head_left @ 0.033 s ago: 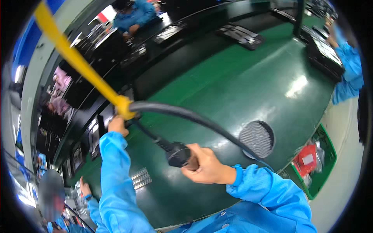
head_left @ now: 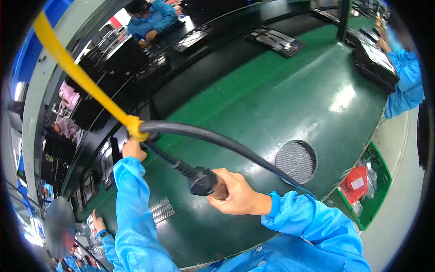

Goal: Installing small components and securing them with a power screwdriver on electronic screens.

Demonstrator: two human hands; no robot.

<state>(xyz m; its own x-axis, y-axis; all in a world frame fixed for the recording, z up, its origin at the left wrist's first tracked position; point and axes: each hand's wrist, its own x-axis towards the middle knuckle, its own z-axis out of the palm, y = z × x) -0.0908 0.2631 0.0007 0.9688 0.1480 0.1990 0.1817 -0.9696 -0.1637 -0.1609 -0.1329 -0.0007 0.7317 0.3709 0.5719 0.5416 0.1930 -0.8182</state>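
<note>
A black corded electric screwdriver [head_left: 203, 181] is in my right hand [head_left: 242, 192]. My fingers wrap round its body, and its cord end points up and to the left; its tip is hidden. My left arm is stretched toward the far left. My left hand [head_left: 133, 150] is beside the knot of a yellow strap [head_left: 84, 81], close to a dark part at the conveyor's edge. The strap hides its fingers, so what they touch does not show. From the strap a thick black cable [head_left: 213, 132] arcs right over the green table [head_left: 253, 109].
A round grey ribbed tray [head_left: 296, 162] lies right of my right hand. A small perforated metal sheet [head_left: 162, 210] is near my left sleeve. Black trays of parts [head_left: 275, 41] line the far conveyor. A green crate [head_left: 385, 181] stands at right. Co-workers are around.
The whole view has shifted slightly, so table and trays appear a little left and higher. My right hand keeps its hold on the screwdriver; my left stays by the strap.
</note>
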